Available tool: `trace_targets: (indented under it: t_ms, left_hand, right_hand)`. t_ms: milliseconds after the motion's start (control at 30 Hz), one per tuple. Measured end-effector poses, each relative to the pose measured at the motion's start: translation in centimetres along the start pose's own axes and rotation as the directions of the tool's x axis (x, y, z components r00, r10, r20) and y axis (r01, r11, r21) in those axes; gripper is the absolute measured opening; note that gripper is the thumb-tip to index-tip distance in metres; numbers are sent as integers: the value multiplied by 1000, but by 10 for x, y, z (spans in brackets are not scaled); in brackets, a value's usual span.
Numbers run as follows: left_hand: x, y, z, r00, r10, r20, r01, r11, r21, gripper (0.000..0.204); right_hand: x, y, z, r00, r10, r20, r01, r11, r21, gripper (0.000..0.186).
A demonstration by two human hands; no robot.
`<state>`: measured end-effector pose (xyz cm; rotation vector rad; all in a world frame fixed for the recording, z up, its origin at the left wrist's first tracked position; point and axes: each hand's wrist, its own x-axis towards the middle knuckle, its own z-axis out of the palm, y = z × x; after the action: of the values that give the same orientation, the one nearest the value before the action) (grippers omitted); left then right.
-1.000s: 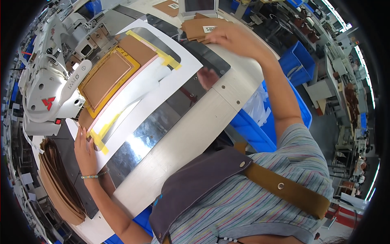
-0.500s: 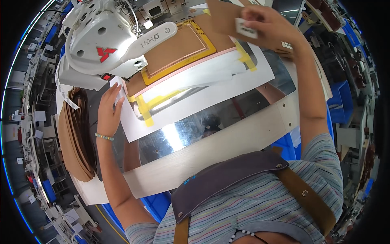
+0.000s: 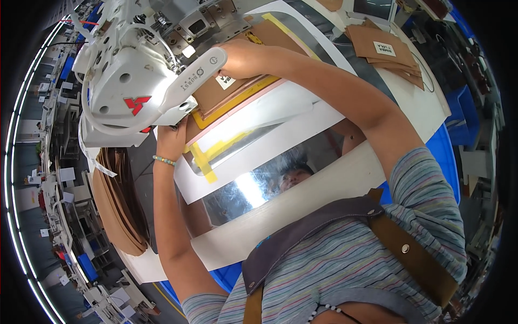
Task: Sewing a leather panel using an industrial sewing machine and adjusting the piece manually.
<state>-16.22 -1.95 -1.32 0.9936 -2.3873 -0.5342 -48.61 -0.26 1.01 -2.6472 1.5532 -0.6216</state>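
My right hand [image 3: 244, 58] rests on a flat brown panel [image 3: 208, 98], fingers bent at its far edge, partly behind the white lamp arm [image 3: 200, 70]. A white label [image 3: 225, 81] shows on the panel just below my thumb. Under the panel lies a yellow-edged frame [image 3: 237, 106], set in a clear template [image 3: 280, 120] with yellow tape [image 3: 202, 162]. At the template's left end is my left hand [image 3: 172, 139], its fingertips hidden beneath the white sewing machine head [image 3: 124, 81]. What those fingers do cannot be seen.
Brown panels with a label [image 3: 384, 48] are stacked at the far right, near a dark screen [image 3: 372, 8]. Long brown pieces [image 3: 120, 208] hang at the left edge. A shiny metal plate [image 3: 232, 208] lies in front of the template, and a blue bin [image 3: 464, 119] stands at right.
My right hand has brought the labelled brown panel left and down from the far right onto the yellow frame. My left hand has slid toward the machine head. The whole view has shifted slightly.
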Motion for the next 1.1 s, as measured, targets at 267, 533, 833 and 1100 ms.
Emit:
trace_targets:
  t_ms: [267,533,833,1100]
  left_hand:
    - [18,9,16,957,257,135,-273,954,124,31]
    - [10,-151,12,971,226,-74,-184,911,369,41]
    - [54,-17,35,956,275,105,-293,919,265,43]
    - [48,-21,22,935,330,129,-351,813,465,43]
  right_hand:
    - [-28,-14,25,981,-148,-122,159,983,92,29]
    - [-25,-43,24,943,-333,-7,327,919,220,47]
    - [-39,-27,39,948,-312,-67,319,914,249,47]
    - [-30,-33,39,947,-312,-74,320,906,277,46]
